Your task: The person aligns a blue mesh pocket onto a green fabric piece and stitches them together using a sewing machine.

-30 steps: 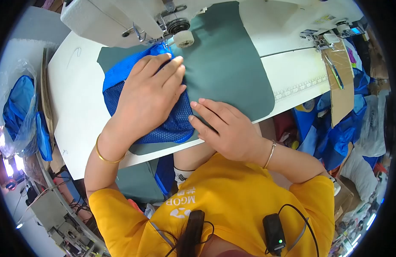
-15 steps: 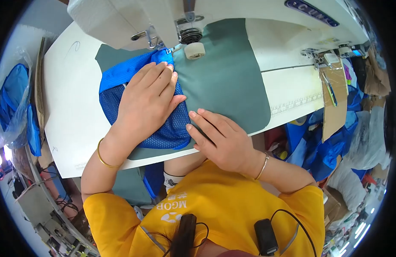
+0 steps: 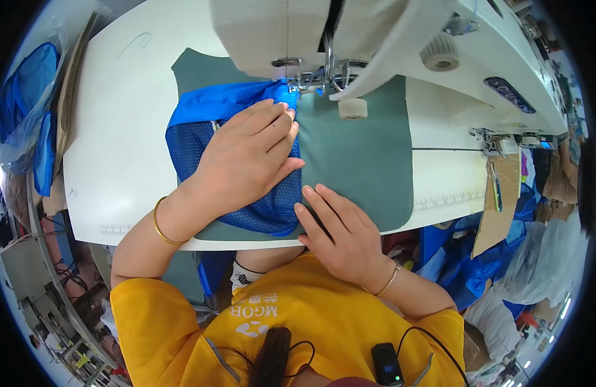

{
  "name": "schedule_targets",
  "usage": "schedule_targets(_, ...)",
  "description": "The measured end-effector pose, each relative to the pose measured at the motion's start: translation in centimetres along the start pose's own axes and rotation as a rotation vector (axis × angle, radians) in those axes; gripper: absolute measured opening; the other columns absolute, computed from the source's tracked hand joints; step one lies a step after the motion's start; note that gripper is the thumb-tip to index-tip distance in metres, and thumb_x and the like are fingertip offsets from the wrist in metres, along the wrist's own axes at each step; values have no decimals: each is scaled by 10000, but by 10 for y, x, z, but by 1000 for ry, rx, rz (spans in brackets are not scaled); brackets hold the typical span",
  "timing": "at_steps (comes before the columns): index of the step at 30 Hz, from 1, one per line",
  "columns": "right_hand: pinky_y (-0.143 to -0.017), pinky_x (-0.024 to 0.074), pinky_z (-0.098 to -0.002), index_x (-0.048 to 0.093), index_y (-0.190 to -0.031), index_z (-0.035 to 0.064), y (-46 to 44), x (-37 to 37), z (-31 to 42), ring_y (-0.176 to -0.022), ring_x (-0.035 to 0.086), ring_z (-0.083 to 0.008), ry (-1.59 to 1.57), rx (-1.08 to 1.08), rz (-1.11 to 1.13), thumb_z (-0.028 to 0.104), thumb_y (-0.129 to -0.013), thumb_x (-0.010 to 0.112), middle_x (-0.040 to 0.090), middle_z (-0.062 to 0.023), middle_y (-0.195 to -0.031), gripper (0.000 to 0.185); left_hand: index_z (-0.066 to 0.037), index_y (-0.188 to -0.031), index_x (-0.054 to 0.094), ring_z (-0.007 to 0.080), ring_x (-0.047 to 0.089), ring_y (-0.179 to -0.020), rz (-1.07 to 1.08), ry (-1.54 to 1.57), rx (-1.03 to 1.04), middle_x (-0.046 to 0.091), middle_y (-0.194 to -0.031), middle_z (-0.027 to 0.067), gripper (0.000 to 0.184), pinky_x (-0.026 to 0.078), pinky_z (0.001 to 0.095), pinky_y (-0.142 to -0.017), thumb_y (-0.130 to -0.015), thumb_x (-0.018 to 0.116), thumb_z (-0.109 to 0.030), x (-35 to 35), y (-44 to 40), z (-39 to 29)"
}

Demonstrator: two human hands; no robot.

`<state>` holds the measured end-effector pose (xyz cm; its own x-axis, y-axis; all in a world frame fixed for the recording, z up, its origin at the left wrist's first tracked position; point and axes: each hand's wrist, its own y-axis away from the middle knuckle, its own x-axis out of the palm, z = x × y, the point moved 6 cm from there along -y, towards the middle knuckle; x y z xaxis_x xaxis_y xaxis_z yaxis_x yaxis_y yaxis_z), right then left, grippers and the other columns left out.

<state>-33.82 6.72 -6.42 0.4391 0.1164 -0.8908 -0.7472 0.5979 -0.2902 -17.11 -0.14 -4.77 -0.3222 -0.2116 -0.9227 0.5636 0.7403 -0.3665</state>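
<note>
A blue mesh piece with a solid blue fabric band (image 3: 224, 97) lies beneath the head of a white sewing machine (image 3: 259, 39). Its upper right corner meets the presser foot (image 3: 293, 86). My left hand (image 3: 249, 155) rests flat on the mesh, fingers stretched toward the foot, covering part of the piece. Beside its lower right edge, my right hand (image 3: 342, 232) lies with fingers spread on a smooth grey-green sheet (image 3: 369, 155), fingertips close to the mesh. That sheet extends under the blue piece. Neither hand grips anything visible.
A white roller-like part (image 3: 353, 108) hangs right of the foot. The white table (image 3: 124, 161) has a ruler strip (image 3: 449, 200) along its front edge. Cardboard (image 3: 495, 219) holding pens hangs at the right, above blue fabric and plastic bags. A bagged blue item (image 3: 37, 77) hangs left.
The camera view has shifted, so the machine head and cloth appear further right and lower. Both hands keep nearly the same places on the fabric.
</note>
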Motion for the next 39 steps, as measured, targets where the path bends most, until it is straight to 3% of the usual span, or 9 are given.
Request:
schedule_targets(12,-1105,516,-445,659,-1297,-30,-8,-6,-9,-1330,589,-361,-2,-3,-6,264,-893,739,618,-212,-1417,506,15,-1207,698,337,625,-1242,2,-73,23,677,-1266,155,485,495,455,-1090,-837,805,-278,-1,-9,-6)
schedule_targets(15,-1109,513,-446,661,-1293,-33,-8,-6,-8,-1331,589,-361,3,-6,-2,267,-892,740,623,-215,-1399,507,6,-1235,693,344,606,-1291,81,-179,-5,672,-1311,165,498,467,466,-1129,-845,798,-286,-1,-6,-12)
schedule_targets(20,-1113,511,-447,662,-1294,-31,-10,-6,-9,-1334,586,-361,-2,2,6,270,-898,737,625,-217,-1386,503,-4,-1273,687,355,568,-1373,62,-47,-96,641,-1409,181,532,477,469,-1134,-857,802,-314,0,3,-9)
schedule_targets(35,-1113,503,-462,653,-1288,-31,-22,-6,-17,-1325,585,-374,11,-12,-7,264,-886,763,615,-226,-1403,511,-26,-1248,703,372,625,-1256,3,-38,-89,660,-1354,167,509,529,448,-1028,-852,815,-325,2,-3,8)
schedule_targets(39,-1121,493,-464,655,-1292,-27,-27,-6,-20,-1334,576,-375,12,-3,3,278,-887,768,608,-225,-1414,520,-28,-1237,706,370,634,-1238,-8,-115,-55,672,-1313,160,470,510,451,-1055,-867,802,-301,-3,-10,10)
